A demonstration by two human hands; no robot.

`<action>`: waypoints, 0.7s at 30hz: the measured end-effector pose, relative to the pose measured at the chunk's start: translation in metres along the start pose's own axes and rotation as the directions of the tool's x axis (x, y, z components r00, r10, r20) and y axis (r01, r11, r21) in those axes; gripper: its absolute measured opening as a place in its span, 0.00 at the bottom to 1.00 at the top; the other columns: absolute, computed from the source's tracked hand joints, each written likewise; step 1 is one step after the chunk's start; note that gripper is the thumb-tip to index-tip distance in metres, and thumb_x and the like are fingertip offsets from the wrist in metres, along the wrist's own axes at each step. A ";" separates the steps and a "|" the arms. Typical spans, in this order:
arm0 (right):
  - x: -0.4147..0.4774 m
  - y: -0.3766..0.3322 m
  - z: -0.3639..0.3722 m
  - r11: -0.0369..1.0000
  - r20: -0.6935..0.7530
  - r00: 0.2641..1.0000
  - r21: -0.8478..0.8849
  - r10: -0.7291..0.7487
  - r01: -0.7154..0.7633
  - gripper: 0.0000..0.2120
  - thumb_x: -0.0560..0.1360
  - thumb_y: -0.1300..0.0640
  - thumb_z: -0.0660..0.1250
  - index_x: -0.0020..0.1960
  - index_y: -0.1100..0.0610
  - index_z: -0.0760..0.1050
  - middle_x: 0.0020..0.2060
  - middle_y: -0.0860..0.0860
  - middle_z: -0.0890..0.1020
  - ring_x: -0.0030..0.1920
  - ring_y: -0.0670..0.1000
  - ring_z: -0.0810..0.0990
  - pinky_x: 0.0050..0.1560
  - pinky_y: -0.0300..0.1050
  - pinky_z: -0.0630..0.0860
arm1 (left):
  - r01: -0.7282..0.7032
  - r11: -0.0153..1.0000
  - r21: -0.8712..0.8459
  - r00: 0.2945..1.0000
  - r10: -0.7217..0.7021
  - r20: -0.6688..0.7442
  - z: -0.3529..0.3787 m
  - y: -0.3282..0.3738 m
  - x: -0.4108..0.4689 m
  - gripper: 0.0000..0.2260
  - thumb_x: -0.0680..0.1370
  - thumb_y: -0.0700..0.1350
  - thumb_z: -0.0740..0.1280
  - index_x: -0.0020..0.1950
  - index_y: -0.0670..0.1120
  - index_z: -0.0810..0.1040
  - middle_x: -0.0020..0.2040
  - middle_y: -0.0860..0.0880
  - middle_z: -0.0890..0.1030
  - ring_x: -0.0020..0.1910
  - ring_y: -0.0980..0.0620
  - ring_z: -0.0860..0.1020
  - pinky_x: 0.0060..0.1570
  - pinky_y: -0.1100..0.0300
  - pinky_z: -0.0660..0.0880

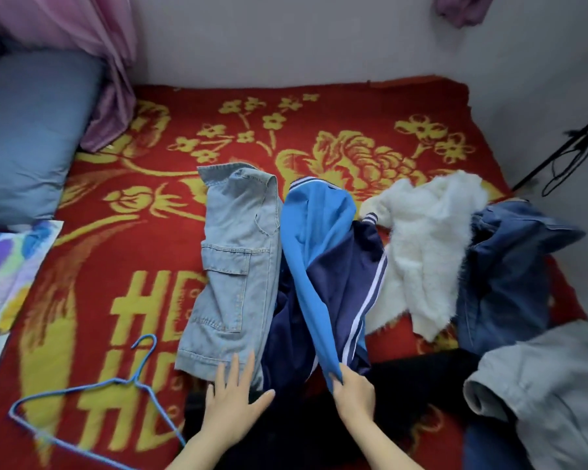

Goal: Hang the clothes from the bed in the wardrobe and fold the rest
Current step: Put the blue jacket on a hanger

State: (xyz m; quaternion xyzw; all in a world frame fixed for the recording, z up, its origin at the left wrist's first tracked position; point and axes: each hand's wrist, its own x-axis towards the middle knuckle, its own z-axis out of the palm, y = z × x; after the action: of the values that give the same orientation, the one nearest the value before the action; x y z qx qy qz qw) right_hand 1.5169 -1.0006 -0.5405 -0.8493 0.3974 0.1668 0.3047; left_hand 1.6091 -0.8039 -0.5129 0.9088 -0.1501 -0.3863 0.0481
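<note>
Hands work low in the frame, around 6 o'clock, a little apart from each other. Left hand [233,398] lies flat with its fingers straight and spread. Its fingertips are on the bottom hem of the pale denim garment [231,266], and its thumb stretches toward 3 o'clock over navy cloth. Right hand [353,390] is clamped on the track jacket [330,266], pinching its bright blue edge between thumb and curled fingers. From that grip the blue panel runs in a long strip up toward 12 o'clock.

The jacket is bright blue and navy with white stripes. It lies mid-bed, touching the denim garment on its 9 o'clock side. At the jacket's 3 o'clock lies a fluffy white garment [421,249], and further toward 3 o'clock the dark blue jeans [510,273] lie against it. A grey garment [550,395] fills the 4 to 5 o'clock corner, overlapping the lower end of the jeans. A black garment [404,385] lies under both wrists at 6 o'clock and spreads toward the grey one.

A blue wire hanger [99,401] lies flat at 8 o'clock, apart from the pile. All of this is on the bed [143,212], which is covered by a red blanket with yellow flowers and letters. A blue pillow [28,137] lies at 10 o'clock, a pink curtain [82,28] hangs at 11 o'clock, and a patterned cloth [7,266] lies at the 9 o'clock edge.
</note>
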 end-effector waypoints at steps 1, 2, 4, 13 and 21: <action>-0.015 -0.002 -0.007 0.999 -0.027 1.000 0.051 0.015 -0.013 0.11 0.78 0.51 0.60 0.57 0.50 0.77 0.49 0.55 0.83 0.51 0.58 0.79 0.43 0.45 0.70 | -0.012 1.000 0.004 1.000 0.012 -0.018 -0.002 0.003 -0.016 0.37 0.76 0.68 0.51 0.75 0.57 0.34 0.77 0.50 0.38 0.76 0.46 0.37 0.73 0.47 0.47; -0.025 -0.005 -0.015 0.995 -0.060 0.998 0.100 0.025 -0.019 0.11 0.78 0.52 0.61 0.57 0.51 0.77 0.49 0.56 0.83 0.51 0.59 0.79 0.42 0.44 0.69 | -0.032 0.999 0.005 0.999 0.032 -0.039 -0.005 0.004 -0.025 0.37 0.76 0.68 0.52 0.75 0.57 0.34 0.77 0.49 0.38 0.76 0.46 0.37 0.72 0.47 0.46; -0.045 -0.012 -0.031 0.983 -0.128 0.992 0.182 0.017 0.006 0.10 0.77 0.53 0.63 0.55 0.53 0.79 0.48 0.58 0.83 0.51 0.60 0.79 0.41 0.45 0.67 | -0.075 0.997 0.016 0.995 0.076 -0.072 -0.012 0.006 -0.045 0.38 0.76 0.68 0.53 0.75 0.57 0.33 0.77 0.49 0.37 0.76 0.45 0.37 0.73 0.48 0.45; -0.147 -0.110 -0.173 0.828 -0.495 0.847 0.382 -0.193 0.412 0.12 0.72 0.60 0.70 0.35 0.68 0.76 0.27 0.56 0.74 0.32 0.52 0.71 0.34 0.46 0.62 | -0.363 0.930 0.062 0.891 0.366 -0.270 -0.062 0.024 -0.113 0.49 0.71 0.67 0.65 0.75 0.54 0.32 0.77 0.48 0.37 0.76 0.45 0.38 0.73 0.48 0.46; -0.277 -0.235 -0.275 0.613 -0.740 0.631 0.392 -0.233 0.686 0.04 0.70 0.64 0.71 0.41 0.67 0.81 0.35 0.60 0.82 0.35 0.57 0.78 0.43 0.57 0.78 | -0.809 0.581 -0.086 0.465 0.545 -0.697 -0.177 0.037 -0.187 0.55 0.64 0.58 0.77 0.69 0.58 0.33 0.78 0.46 0.45 0.77 0.48 0.47 0.73 0.49 0.52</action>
State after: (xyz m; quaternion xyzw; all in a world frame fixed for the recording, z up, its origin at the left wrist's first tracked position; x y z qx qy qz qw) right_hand 1.5367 -0.9030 -0.0954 -0.7691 0.2560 -0.3612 0.4610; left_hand 1.6044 -0.7861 -0.2536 0.8062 -0.3998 -0.0436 0.4340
